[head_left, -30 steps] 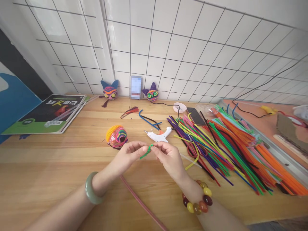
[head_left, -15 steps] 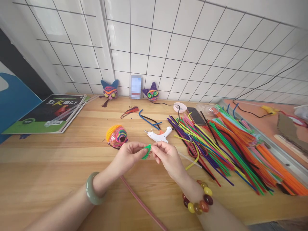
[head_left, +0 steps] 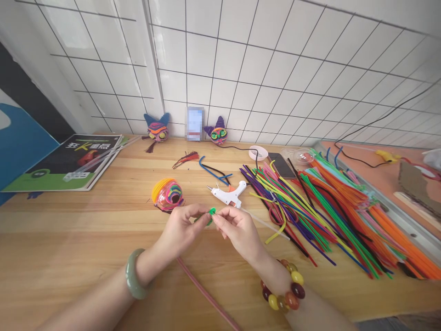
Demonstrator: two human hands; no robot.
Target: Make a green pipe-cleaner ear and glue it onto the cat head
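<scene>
In the head view, we see the left hand (head_left: 181, 230) and the right hand (head_left: 241, 232) meeting fingertip to fingertip, each pinching the small, fuzzy, bright green piece (head_left: 212, 212) between thumb and fingers above the pale wooden table (head_left: 86, 239). One second ago we see that piece as a long strip slanting down between the hands, and half a second ago as a broader, ridged patch; now only a small curl shows at the fingertips. The hands sit slightly lower in the frame, so more of the white plastic glue gun (head_left: 226, 195) shows beyond them. The clear plastic ball wrapped in yellow and many-coloured fuzzy strands (head_left: 168, 195) stays where it was, just beyond the left hand. To the right, the loose bundle of multicoloured pipe cleaners (head_left: 292, 209) also lies unchanged. Thumbs and fingers cover most of the green piece, so we cannot make out its full shape. The left arm hides the upper end of the thin, dull pink strip (head_left: 206, 294), whose lower end meets the bottom edge. Both forearms are cut off, and the upright phone's screen (head_left: 195, 124) against the wall is pixelated beyond reading.
</scene>
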